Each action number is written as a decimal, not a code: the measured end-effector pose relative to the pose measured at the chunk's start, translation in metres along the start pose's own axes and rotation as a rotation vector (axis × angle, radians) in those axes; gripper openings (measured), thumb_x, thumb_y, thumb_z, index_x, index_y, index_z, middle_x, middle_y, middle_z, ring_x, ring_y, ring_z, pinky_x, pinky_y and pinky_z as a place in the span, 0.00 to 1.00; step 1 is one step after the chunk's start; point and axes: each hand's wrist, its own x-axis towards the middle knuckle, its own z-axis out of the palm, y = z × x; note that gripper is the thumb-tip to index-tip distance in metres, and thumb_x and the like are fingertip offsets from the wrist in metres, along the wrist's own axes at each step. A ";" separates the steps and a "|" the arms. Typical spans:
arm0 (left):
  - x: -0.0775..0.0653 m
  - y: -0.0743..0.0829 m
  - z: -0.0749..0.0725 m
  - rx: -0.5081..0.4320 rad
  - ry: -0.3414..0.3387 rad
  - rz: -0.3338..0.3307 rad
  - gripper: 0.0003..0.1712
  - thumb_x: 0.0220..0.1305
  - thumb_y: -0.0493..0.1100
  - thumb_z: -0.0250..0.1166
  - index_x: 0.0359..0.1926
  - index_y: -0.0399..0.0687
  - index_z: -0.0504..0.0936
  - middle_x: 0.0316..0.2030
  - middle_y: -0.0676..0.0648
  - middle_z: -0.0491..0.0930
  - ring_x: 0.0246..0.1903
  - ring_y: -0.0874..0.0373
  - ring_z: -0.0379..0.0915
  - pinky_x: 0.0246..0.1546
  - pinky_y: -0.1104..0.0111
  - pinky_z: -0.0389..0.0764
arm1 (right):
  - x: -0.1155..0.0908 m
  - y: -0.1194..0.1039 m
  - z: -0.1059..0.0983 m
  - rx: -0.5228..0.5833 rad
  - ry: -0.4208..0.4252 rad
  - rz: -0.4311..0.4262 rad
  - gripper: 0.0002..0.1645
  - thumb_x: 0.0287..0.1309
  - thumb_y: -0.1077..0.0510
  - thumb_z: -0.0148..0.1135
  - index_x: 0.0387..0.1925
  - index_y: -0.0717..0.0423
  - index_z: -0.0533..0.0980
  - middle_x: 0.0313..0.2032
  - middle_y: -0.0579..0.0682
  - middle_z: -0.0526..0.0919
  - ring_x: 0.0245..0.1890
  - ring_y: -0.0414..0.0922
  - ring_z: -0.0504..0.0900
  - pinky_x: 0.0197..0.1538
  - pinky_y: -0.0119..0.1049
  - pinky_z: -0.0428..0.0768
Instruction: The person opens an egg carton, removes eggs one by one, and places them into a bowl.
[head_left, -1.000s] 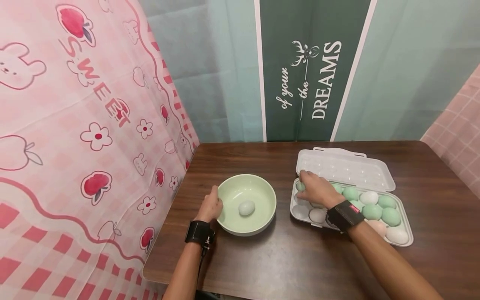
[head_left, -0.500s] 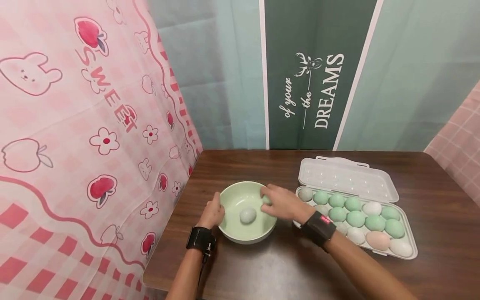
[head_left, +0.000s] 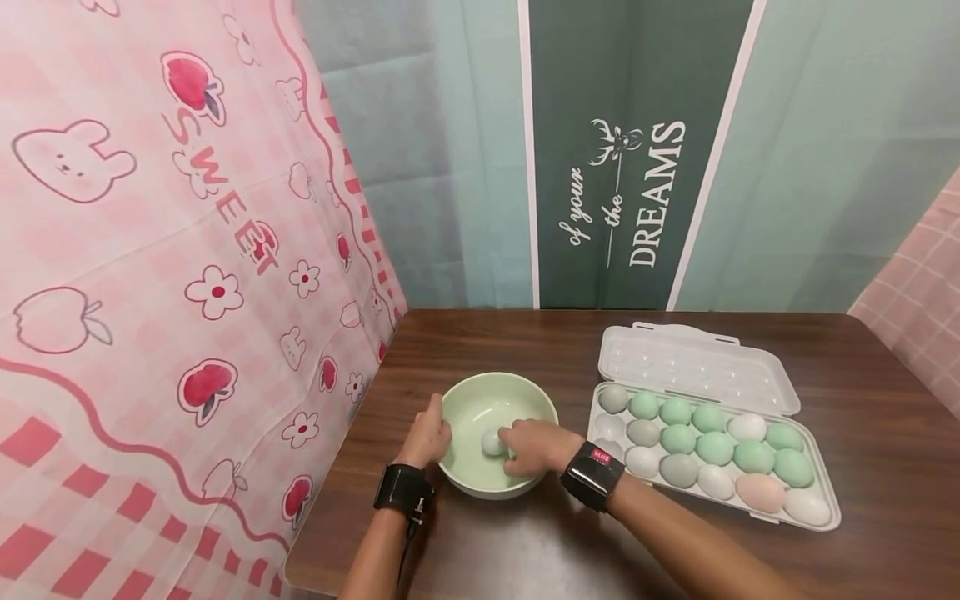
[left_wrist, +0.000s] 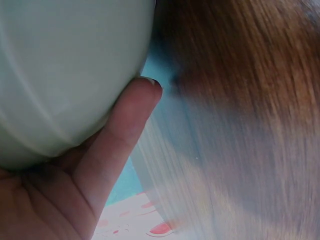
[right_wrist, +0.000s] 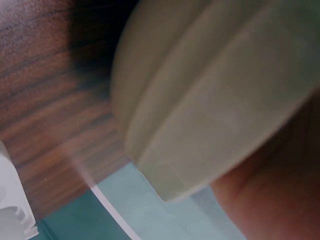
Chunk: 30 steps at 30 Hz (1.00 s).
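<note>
A pale green bowl stands on the table left of centre, with a pale egg inside it. My left hand grips the bowl's left rim; in the left wrist view the thumb lies along its outer wall. My right hand is lowered inside the bowl over its right rim, fingers curled right beside the pale egg. The green egg seen in this hand earlier is now hidden behind the fingers. From the right wrist, the bowl's outer wall fills much of the view, with part of the hand under the rim.
To the right lies an open egg carton with several green, white and pinkish eggs. Its clear lid is folded back behind it. A pink patterned cloth hangs at the left, and a teal curtain stands behind the table.
My right hand has travelled left from the carton, carrying a green egg over the bowl's right rim, then down inside. My left hand keeps hold of the bowl. The head view has tilted slightly.
</note>
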 end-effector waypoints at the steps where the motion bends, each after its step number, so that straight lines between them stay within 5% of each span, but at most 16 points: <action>1: -0.001 0.000 0.000 0.002 0.003 0.005 0.25 0.65 0.31 0.47 0.63 0.39 0.60 0.49 0.29 0.77 0.35 0.50 0.77 0.29 0.61 0.78 | -0.001 0.000 0.002 0.020 -0.010 0.015 0.14 0.43 0.54 0.62 0.32 0.54 0.71 0.24 0.46 0.73 0.23 0.41 0.69 0.28 0.36 0.69; 6: -0.007 -0.003 0.004 0.018 0.000 0.017 0.23 0.64 0.31 0.47 0.61 0.39 0.61 0.47 0.30 0.78 0.33 0.51 0.76 0.27 0.63 0.77 | -0.005 -0.002 0.010 0.075 -0.058 0.063 0.22 0.41 0.54 0.65 0.38 0.55 0.68 0.22 0.45 0.72 0.22 0.41 0.68 0.27 0.35 0.68; 10: -0.010 -0.004 0.006 0.011 -0.005 0.035 0.24 0.64 0.31 0.46 0.62 0.38 0.61 0.45 0.30 0.78 0.31 0.51 0.76 0.27 0.65 0.75 | -0.006 -0.004 0.012 0.035 -0.049 0.045 0.17 0.41 0.54 0.66 0.33 0.53 0.70 0.21 0.45 0.72 0.21 0.41 0.68 0.26 0.36 0.68; 18: -0.009 -0.002 0.001 0.016 0.017 0.053 0.26 0.64 0.31 0.47 0.63 0.37 0.60 0.50 0.28 0.77 0.35 0.50 0.78 0.30 0.61 0.79 | -0.005 0.000 0.005 -0.103 0.073 -0.053 0.12 0.39 0.52 0.67 0.22 0.48 0.71 0.19 0.42 0.71 0.21 0.40 0.67 0.24 0.36 0.63; 24: -0.005 -0.001 0.001 0.017 0.012 0.048 0.27 0.64 0.30 0.47 0.64 0.38 0.59 0.50 0.27 0.77 0.35 0.50 0.79 0.29 0.61 0.79 | -0.003 0.013 -0.005 -0.132 0.224 -0.131 0.11 0.43 0.51 0.67 0.29 0.50 0.78 0.25 0.46 0.79 0.27 0.43 0.76 0.29 0.37 0.72; 30: -0.003 -0.002 0.000 0.018 0.027 0.064 0.26 0.64 0.31 0.47 0.63 0.37 0.60 0.49 0.28 0.78 0.36 0.50 0.79 0.31 0.60 0.80 | -0.006 0.030 -0.025 -0.124 0.383 -0.080 0.13 0.53 0.50 0.63 0.40 0.49 0.79 0.37 0.47 0.81 0.39 0.46 0.79 0.40 0.42 0.77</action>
